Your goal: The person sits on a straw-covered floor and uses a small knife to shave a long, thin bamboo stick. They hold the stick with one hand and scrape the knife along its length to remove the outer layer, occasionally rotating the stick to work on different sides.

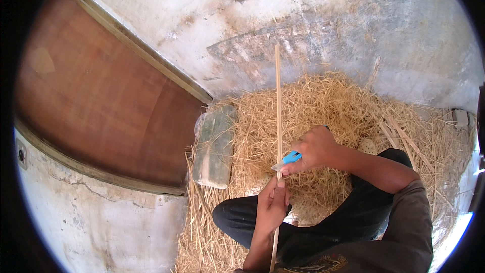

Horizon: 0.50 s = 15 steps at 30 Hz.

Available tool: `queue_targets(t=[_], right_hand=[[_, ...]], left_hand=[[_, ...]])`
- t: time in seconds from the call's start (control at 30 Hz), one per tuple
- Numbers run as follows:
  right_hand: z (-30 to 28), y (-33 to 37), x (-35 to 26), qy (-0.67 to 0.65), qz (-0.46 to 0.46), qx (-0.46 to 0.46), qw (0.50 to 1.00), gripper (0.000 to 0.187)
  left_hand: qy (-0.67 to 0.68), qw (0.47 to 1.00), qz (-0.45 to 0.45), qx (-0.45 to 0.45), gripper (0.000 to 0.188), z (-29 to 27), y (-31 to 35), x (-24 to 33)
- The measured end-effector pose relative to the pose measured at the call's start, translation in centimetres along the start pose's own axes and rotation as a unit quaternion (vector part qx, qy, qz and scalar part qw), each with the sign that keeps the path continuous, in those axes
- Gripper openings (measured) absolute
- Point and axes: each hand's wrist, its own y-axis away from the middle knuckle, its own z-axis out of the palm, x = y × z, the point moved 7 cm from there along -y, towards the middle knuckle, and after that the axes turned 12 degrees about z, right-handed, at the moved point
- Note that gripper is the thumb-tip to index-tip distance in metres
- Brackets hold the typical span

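A long, thin pale strip [278,101], which looks like split bamboo or wood, stands up the middle of the view and runs down past my lap. My left hand [273,205] is closed round its lower part, the thumb lying along it. Just above, my right hand [314,146] grips a blue utility knife [291,157]. Its blade [277,166] meets the strip a little above my left thumb. The right fingertips are close to the strip; whether they also press on it is hard to see.
Straw-like shavings [328,101] are heaped in front of my crossed legs [353,217]. A greenish-grey block [214,146] lies to the left, near a brown door [111,86]. More pale strips [399,131] rest at the right. A stained plaster wall [323,25] rises behind the heap.
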Motion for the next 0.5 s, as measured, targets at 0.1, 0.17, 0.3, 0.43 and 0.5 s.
queue_targets(t=[0.1, 0.17, 0.3, 0.43, 0.5], right_hand=[[0.5, 0.0, 0.1, -0.006, -0.008, 0.013, 1.000, 0.076], [0.6, 0.0, 0.3, -0.005, -0.014, 0.028, 0.999, 0.076], [0.5, -0.1, 0.4, -0.005, -0.014, 0.020, 1.000, 0.077], [1.0, -0.1, 0.4, 0.001, -0.029, 0.019, 0.999, 0.076], [1.1, -0.1, 0.5, 0.004, -0.033, 0.034, 0.999, 0.075]], left_hand=[[-0.002, 1.000, 0.023, 0.004, 0.022, 0.2, -0.2, 0.6], [-0.001, 1.000, 0.013, 0.014, 0.022, 0.3, -0.3, 0.9], [0.015, 1.000, -0.014, 0.006, 0.027, 0.1, 0.0, -0.1], [0.040, 0.999, -0.024, 0.014, 0.028, 0.1, 0.1, -0.2], [0.038, 0.999, -0.033, 0.019, 0.029, -0.1, 0.2, -0.5]])
